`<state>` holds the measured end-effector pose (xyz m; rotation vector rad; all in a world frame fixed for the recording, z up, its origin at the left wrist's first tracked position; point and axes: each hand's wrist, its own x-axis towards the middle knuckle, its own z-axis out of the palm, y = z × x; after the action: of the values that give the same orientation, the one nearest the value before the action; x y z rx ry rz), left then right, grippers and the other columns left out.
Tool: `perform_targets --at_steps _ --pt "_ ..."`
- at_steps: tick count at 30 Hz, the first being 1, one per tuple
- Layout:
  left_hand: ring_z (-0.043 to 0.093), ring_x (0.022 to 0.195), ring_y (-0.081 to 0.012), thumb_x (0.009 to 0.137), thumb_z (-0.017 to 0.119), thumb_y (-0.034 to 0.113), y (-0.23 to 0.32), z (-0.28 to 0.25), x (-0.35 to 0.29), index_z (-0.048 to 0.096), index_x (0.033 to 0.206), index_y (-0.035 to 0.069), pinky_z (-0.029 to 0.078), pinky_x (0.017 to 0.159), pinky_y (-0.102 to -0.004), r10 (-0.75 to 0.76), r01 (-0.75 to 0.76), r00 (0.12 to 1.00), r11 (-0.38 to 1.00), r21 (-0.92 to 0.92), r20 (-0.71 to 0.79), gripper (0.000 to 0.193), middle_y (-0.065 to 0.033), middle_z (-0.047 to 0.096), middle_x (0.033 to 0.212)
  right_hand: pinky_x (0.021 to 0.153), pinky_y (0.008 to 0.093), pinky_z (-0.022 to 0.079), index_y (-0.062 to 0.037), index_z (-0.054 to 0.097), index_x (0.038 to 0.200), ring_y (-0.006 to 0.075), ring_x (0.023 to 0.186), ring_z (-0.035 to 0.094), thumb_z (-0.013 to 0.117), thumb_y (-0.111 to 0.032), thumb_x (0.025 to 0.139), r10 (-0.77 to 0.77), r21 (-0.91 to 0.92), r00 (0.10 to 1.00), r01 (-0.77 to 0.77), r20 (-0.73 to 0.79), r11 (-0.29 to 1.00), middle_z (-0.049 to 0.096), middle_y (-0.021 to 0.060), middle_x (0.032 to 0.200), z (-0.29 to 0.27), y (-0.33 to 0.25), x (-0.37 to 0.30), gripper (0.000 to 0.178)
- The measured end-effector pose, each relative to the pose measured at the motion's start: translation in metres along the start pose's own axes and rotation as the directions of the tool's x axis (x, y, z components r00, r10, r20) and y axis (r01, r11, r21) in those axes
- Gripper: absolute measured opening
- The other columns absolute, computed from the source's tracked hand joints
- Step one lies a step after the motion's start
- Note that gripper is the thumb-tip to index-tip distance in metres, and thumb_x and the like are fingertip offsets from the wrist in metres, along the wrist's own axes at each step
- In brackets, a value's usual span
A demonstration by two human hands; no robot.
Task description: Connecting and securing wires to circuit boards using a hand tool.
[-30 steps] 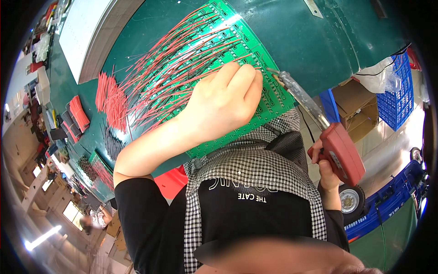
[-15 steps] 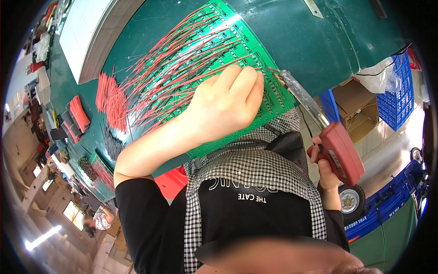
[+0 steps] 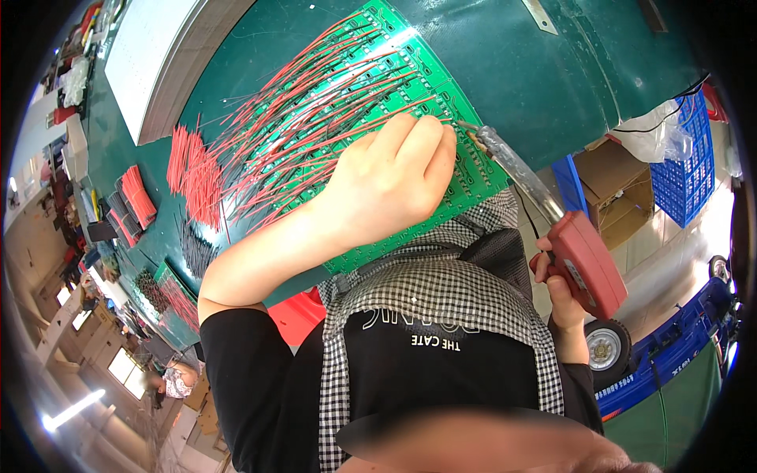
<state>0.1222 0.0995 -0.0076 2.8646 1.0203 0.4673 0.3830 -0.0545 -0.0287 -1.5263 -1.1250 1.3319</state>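
Board: a green circuit board (image 3: pixel 371 94) is laid flat on a dark green table (image 3: pixel 552 71), its near edge close to the body of the person.
Wires: many thin red wires (image 3: pixel 315 102) are fanned across the board from its right part toward the left; some black ones are mixed in.
Left hand: the left hand (image 3: pixel 390 177) is rested on the near right part of the board, back upward, fingers curled and pressed together over the wire ends – what is pinched beneath them cannot be told.
Right hand: the right hand (image 3: pixel 556 284) is closed round the red grip of a soldering gun (image 3: pixel 579 260), held just off the right edge of the table.
Gun tip: the long metal barrel is slanted up and left, and its tip (image 3: pixel 465 126) is brought to the board just beside the left fingertips.
Spare wires: loose bundles of cut red wires (image 3: pixel 193 169) are spread on the table left of the board – a further red bundle (image 3: pixel 138 197) lies farther left.
Panel: a pale flat panel (image 3: pixel 158 55) is seen at the far left of the table.
Floor, right: a cardboard box (image 3: pixel 619 181) and a blue crate (image 3: pixel 682 169) are stood beside the table, with a blue cart (image 3: pixel 670 347) nearer.
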Motion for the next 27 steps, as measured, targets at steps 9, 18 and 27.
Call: perform_targets --at_steps 9,18,27 --pt "0.056 0.067 -0.0176 0.065 0.064 0.003 0.000 0.000 0.000 0.065 0.095 -0.003 0.046 0.049 -0.0268 0.002 -0.001 1.000 1.000 0.013 -0.023 0.030 -0.0068 0.055 0.083 0.060 0.0244 0.048 0.0044 0.045 0.130 0.0165 0.069 0.061 0.078 -0.029 0.077 0.065 0.277 0.997 -0.070 0.030 0.958 0.066 0.0167 0.104 0.008 -0.016 0.006 0.071" --pt "0.057 0.069 -0.0178 0.065 0.064 0.003 0.001 0.000 0.000 0.065 0.097 -0.002 0.047 0.050 -0.0273 -0.011 0.011 1.000 1.000 -0.010 -0.001 0.033 -0.0074 0.055 0.084 0.056 0.0267 0.047 0.0053 0.040 0.130 0.0156 0.060 0.054 0.070 -0.033 0.084 -0.044 0.257 0.999 0.047 -0.015 0.965 0.059 0.0219 0.110 0.008 -0.008 0.002 0.068" --pt "0.061 0.076 -0.0225 0.077 0.065 0.007 -0.007 -0.001 -0.003 0.064 0.097 -0.001 0.052 0.059 -0.0336 -0.136 0.130 0.991 0.977 -0.171 -0.021 0.022 -0.0082 0.059 0.087 0.053 0.0253 0.044 0.0050 0.039 0.131 0.0147 0.061 0.053 0.066 -0.030 0.086 -0.107 0.283 0.993 0.114 -0.041 0.952 0.057 0.0196 0.112 0.010 -0.010 0.009 0.063"
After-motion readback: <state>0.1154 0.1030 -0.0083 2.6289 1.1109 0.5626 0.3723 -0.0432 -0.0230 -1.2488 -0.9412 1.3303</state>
